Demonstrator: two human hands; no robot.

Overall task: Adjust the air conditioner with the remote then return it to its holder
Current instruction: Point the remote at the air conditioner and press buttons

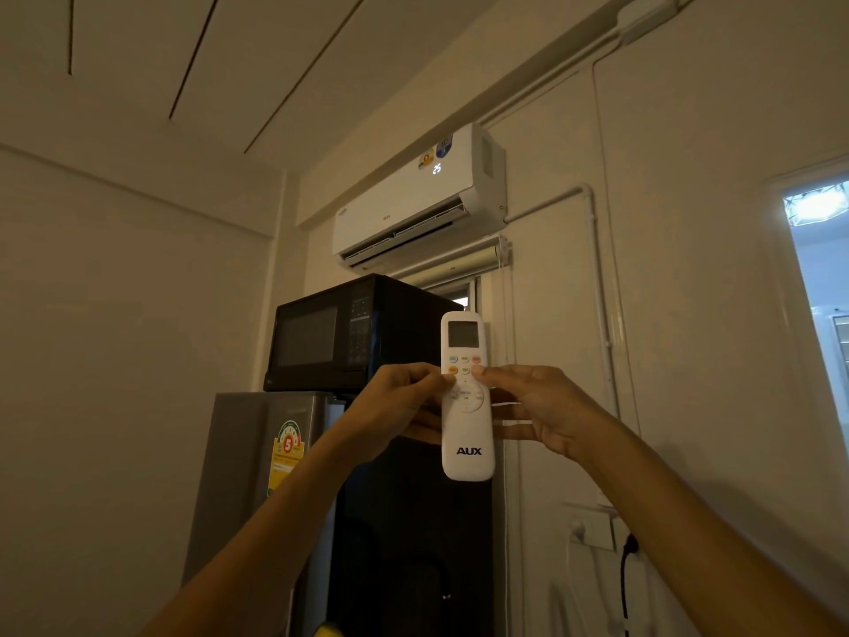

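A white AUX remote stands upright in front of me, screen at the top, pointed up at the wall. My left hand grips its left side with the thumb on the buttons. My right hand holds the right side, thumb on the buttons too. The white air conditioner hangs high on the wall above, its flap open and its display reading 25. No remote holder is visible.
A black microwave sits on a grey fridge to the left, below the air conditioner. White pipes run down the wall at right, above a wall socket with a black cable. A bright doorway opens at far right.
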